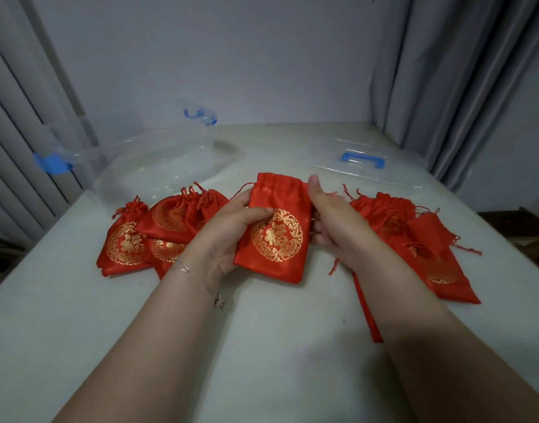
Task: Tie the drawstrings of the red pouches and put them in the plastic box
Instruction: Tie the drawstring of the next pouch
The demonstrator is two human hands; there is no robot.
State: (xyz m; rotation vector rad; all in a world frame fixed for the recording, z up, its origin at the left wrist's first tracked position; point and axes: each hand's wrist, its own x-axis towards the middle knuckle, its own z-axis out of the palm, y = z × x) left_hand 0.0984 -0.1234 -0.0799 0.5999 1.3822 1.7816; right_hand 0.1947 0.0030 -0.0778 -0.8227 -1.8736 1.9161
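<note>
Pouches awaiting handling are lying in two groups on the table (262,346), with one red pouch (276,236) being held between both hands at the centre.

Far left: the plastic box (158,160) is standing open behind the left group of pouches (158,233), well apart from the hands and up-left of them. These pouches are showing gathered necks, which suggests tied strings.

Centre left: the left hand (228,236) is gripping the held pouch along its left edge, thumb curled over the front face beside the gold emblem, fingers behind the fabric.

Centre: the held pouch is standing with its long axis running away from the person, tilted slightly clockwise, mouth at the far end. The mouth is lying flat and ungathered. One drawstring (242,190) is trailing from the upper-left corner.

Centre right: the right hand (332,221) is holding the right edge, thumb raised alongside the upper-right corner; its fingers are partly hidden.

Judgement: both strings are exiting at the far end, one near each thumb, so each hand is equally placed to pull outward.

Right: the right group of pouches (414,239) is lying flat with loose strings. The box lid (366,166) is resting behind them.
</note>
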